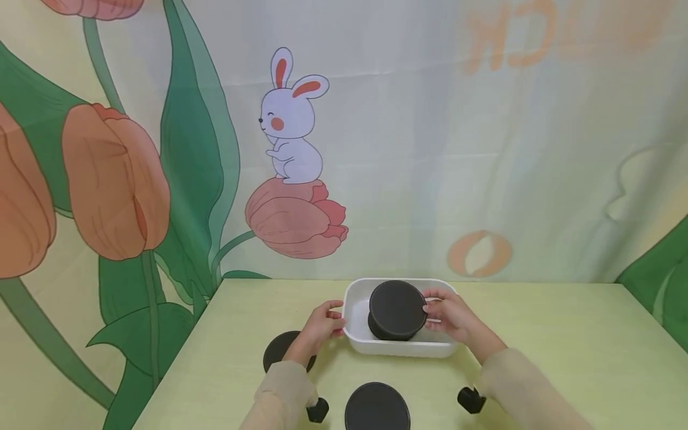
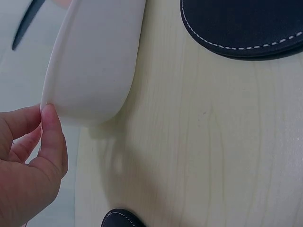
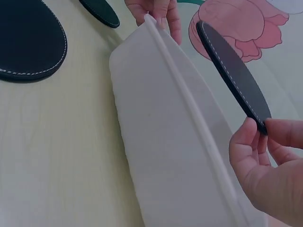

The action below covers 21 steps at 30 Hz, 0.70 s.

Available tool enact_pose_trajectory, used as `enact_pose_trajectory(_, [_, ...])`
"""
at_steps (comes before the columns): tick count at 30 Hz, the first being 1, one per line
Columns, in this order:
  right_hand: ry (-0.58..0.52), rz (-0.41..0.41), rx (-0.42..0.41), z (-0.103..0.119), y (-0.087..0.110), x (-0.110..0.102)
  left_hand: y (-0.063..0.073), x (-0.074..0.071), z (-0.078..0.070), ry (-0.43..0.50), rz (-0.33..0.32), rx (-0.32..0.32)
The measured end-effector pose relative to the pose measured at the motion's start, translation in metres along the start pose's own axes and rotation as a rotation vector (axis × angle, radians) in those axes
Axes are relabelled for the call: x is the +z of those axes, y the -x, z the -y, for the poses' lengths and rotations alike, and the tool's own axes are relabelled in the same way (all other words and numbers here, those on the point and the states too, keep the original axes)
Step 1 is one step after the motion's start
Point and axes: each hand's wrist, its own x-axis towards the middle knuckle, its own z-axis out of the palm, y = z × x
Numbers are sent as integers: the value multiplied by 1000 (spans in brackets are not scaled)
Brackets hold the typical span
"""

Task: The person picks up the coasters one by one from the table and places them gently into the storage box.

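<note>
A white rectangular basin [image 1: 355,344] stands near the back edge of the table. My left hand [image 1: 324,322] pinches its left rim between thumb and fingers, as the left wrist view shows from close by. My right hand [image 3: 270,165] pinches the edge of a round black coaster [image 3: 236,75] with white stitching. That coaster is tilted over the basin, above the rim in the right wrist view. Beneath it in the head view a second dark round edge [image 1: 383,334] shows inside the basin, mostly hidden.
One black coaster [image 1: 280,347] lies left of the basin, partly behind my left forearm. Another black coaster [image 1: 377,409] lies in front, near the bottom of the head view. Behind the table [image 1: 564,340] hangs a curtain [image 1: 398,149] printed with tulips and a rabbit.
</note>
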Motion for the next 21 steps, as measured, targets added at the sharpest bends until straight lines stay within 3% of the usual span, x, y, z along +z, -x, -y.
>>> enact_pose_trajectory(11, [6, -216, 80, -18, -29, 3, -1, 0, 1, -5, -12, -1])
enact_pose_trajectory(21, [34, -277, 129, -30, -43, 4, 3, -1, -1, 18, 20, 23])
